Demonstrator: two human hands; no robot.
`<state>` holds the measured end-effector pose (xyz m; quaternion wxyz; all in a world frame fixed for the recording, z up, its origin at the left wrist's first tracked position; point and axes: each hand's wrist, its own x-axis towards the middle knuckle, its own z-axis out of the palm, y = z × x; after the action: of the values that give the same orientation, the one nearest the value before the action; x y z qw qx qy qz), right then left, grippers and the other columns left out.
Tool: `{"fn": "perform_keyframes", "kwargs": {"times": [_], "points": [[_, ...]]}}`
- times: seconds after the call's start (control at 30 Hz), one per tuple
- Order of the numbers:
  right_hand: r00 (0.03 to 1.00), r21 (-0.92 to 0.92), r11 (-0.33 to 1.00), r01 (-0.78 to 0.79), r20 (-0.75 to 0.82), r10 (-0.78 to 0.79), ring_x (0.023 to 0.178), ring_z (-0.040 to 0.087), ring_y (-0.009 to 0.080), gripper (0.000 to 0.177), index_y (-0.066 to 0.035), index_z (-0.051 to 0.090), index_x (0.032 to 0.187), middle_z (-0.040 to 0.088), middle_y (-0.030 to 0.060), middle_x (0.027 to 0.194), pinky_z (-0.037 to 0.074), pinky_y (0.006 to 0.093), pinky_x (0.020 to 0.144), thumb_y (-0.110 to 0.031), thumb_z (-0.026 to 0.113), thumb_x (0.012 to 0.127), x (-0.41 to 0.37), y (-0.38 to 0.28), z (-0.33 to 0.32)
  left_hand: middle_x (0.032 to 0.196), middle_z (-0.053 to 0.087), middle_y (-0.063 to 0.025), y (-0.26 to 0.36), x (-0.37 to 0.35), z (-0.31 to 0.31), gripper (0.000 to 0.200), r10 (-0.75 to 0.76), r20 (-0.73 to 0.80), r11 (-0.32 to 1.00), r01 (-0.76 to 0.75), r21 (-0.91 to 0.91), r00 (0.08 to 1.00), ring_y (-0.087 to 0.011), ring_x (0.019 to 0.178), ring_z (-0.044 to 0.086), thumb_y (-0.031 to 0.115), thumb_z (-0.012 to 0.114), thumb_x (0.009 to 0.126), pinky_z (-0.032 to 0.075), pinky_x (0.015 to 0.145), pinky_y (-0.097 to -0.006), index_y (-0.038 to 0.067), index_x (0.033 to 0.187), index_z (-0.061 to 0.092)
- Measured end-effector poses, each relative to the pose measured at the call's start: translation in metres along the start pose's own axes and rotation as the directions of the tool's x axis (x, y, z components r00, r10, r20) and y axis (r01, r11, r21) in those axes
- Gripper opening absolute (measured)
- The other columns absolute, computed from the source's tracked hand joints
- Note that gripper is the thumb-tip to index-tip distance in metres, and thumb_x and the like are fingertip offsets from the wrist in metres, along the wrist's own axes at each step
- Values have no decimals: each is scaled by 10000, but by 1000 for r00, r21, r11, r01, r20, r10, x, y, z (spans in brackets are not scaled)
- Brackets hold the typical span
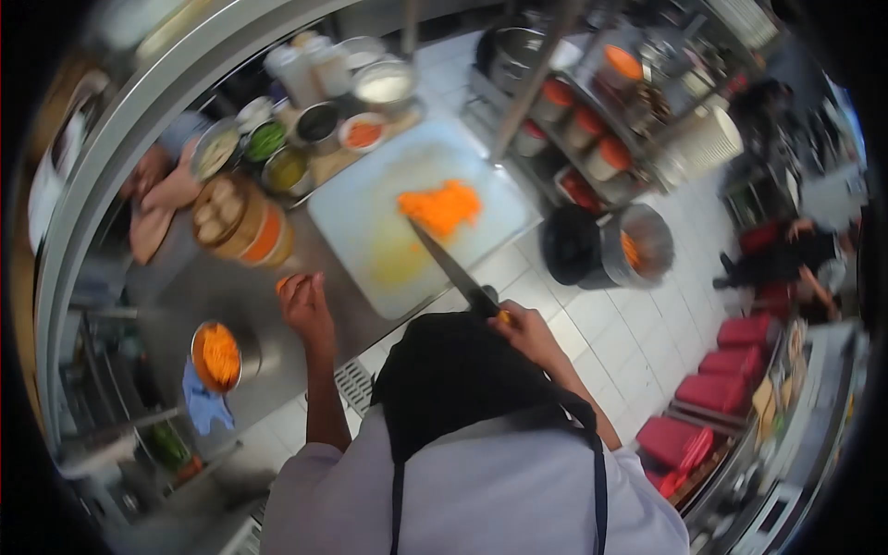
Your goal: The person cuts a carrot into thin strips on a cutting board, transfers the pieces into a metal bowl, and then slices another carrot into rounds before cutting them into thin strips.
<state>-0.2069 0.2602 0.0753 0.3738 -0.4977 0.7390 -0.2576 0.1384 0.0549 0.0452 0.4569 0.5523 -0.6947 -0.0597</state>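
My right hand (525, 333) is closed round the handle of a kitchen knife (449, 264). Its blade tip reaches a heap of finely chopped carrot (444, 208) on a stained white cutting board (338, 199). Left of the board, over the steel counter (171, 282), my left hand (307, 305) is closed, with a small orange piece, apparently carrot, showing at the fingertips. A metal container of cut carrot (219, 356) stands on the counter below and left of that hand, beside a blue cloth (205, 402).
Bowls of green herbs (266, 141) and other ingredients line the board's far side, near a large jar (245, 222). Another person's hand (174, 190) is behind them. A bin (638, 248) and shelving stand right; red chairs (726, 379) are farther off.
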Motion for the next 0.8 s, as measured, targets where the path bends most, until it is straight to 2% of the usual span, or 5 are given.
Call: {"fn": "perform_keyframes", "kwargs": {"times": [0.27, 0.43, 0.63, 0.73, 0.8], "points": [[979, -68, 998, -5, 201, 19, 764, 665, 444, 333, -20, 643, 1044, 673, 247, 790, 505, 476, 695, -327, 748, 967, 24, -20, 7, 1259, 655, -140, -70, -28, -102, 155, -120, -373, 905, 256, 339, 920, -328, 1169, 610, 150, 747, 963, 494, 981, -432, 26, 1052, 771], [942, -178, 969, 171, 319, -108, 819, 670, 447, 334, -42, 654, 1027, 671, 247, 822, 510, 500, 734, -364, 721, 970, 46, -32, 8, 1421, 574, -261, -161, -65, -182, 490, -85, -489, 583, 441, 683, 868, -429, 1294, 568, 287, 699, 978, 454, 1085, -524, 16, 1379, 622], [924, -114, 987, 112, 378, -61, 882, 680, 425, 323, -52, 666, 1046, 684, 248, 885, 516, 494, 767, -364, 706, 975, 65, -27, 18, 1370, 611, -300, -238, -90, -209, 571, -566, -591, 450, 816, 363, 575, -431, 1230, 634, 383, 609, 1028, 562, 967, -535, -30, 1419, 568], [961, -102, 995, 5, 275, 23, 857, 683, 441, 322, -54, 670, 1063, 691, 247, 859, 518, 508, 755, -360, 709, 971, 62, -24, 13, 1271, 665, -268, -233, -85, -206, 561, -880, -314, 423, 889, -176, 356, -376, 1028, 731, 336, 575, 1040, 655, 733, -457, -45, 1448, 527], [991, -131, 991, -9, 132, 27, 844, 686, 453, 322, -56, 671, 1074, 698, 244, 845, 519, 521, 750, -358, 711, 968, 57, -13, 10, 1243, 673, -256, -251, -89, -212, 542, -903, -214, 419, 874, -245, 373, -344, 928, 748, 285, 564, 1033, 660, 620, -402, -54, 1453, 515]]}}
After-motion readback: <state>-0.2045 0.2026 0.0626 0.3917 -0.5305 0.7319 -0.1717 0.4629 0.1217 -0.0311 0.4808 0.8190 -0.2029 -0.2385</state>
